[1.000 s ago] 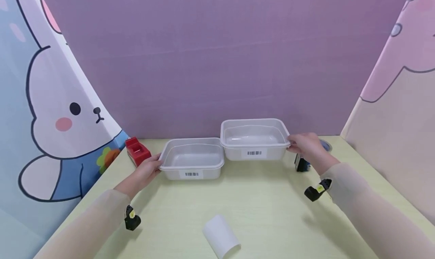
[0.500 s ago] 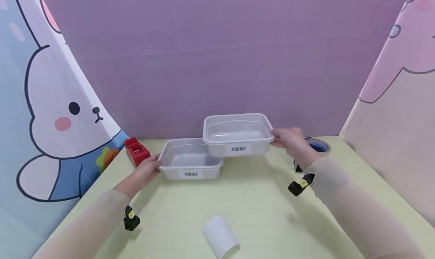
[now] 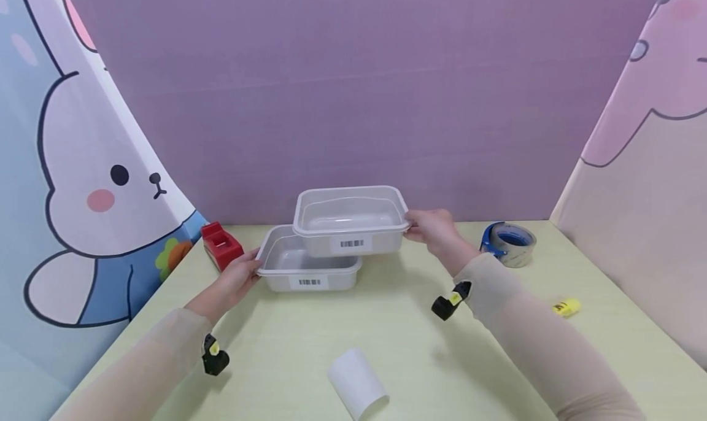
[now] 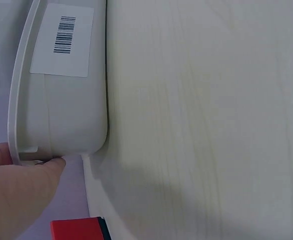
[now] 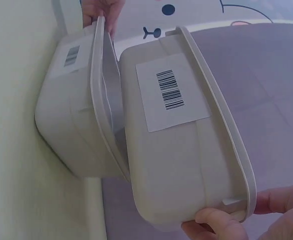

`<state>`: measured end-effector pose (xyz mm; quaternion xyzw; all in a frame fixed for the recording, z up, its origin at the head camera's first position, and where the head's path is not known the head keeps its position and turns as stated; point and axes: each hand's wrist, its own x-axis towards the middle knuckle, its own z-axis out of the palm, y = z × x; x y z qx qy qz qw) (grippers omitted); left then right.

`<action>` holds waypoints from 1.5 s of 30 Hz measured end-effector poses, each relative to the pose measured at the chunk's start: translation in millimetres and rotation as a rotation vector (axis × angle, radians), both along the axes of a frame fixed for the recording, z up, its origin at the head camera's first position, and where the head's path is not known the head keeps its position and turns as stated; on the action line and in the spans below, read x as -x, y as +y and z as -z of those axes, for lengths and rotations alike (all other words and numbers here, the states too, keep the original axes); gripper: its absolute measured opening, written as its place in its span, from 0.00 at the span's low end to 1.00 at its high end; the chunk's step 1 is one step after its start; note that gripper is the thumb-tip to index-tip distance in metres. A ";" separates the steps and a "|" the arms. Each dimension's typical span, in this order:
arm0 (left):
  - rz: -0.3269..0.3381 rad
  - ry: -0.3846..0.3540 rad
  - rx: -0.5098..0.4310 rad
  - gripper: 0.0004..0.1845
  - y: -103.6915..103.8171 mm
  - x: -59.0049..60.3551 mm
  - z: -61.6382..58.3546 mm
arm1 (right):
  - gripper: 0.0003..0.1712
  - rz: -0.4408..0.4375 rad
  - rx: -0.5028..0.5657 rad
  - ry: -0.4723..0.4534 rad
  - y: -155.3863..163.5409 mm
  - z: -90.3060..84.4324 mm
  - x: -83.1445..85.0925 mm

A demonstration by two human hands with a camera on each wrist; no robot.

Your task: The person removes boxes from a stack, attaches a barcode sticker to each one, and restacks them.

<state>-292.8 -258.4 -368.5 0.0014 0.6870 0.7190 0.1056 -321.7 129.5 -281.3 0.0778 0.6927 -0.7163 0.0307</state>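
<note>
We found the right hand [image 3: 436, 229] gripping the upper tub [image 3: 350, 220], offset right above the lower tub [image 3: 307, 264], which the left hand [image 3: 239, 275] gripped.

A pale yellow-green counter [image 3: 397, 347] with a faint wood grain carries everything here. Toward its far edge, left of centre, a clear plastic tub [image 3: 309, 274] stands upright on it, a barcode label on its near wall. Just left of that tub, at the far left corner, sits a red tape dispenser [image 3: 222, 244]. At the far right lies a roll of tape with a blue core [image 3: 509, 243], flat on its side. Nearer on the right, well apart from the roll, is a small yellow piece [image 3: 566, 307]. At the near edge, about the middle, a white paper cup [image 3: 358, 383] lies tipped on its side.
</note>
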 end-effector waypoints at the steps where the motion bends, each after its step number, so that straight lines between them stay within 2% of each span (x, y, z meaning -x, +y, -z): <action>1: -0.001 0.002 -0.003 0.30 0.0 0.0 0.2 | 0.26 0.004 0.005 0.000 -4.2 0.9 0.0; 20: -0.006 0.021 0.002 0.30 1.0 -2.6 -1.6 | 0.23 0.010 0.083 -0.021 -76.4 10.1 -10.3; 27: -0.029 -0.016 -0.025 0.30 1.3 -2.9 -0.7 | 0.20 0.020 0.084 -0.017 -89.8 19.9 -12.1; 35: -0.040 -0.022 -0.044 0.30 2.1 -3.1 0.5 | 0.21 0.016 0.068 -0.036 -91.8 29.6 -16.5; 39: -0.057 -0.028 -0.046 0.29 3.3 -3.7 1.2 | 0.19 0.007 0.024 -0.042 -90.7 33.2 -16.4; 45: -0.063 -0.039 -0.048 0.30 3.8 -4.6 0.7 | 0.15 0.004 -0.143 -0.017 -88.0 38.3 -15.7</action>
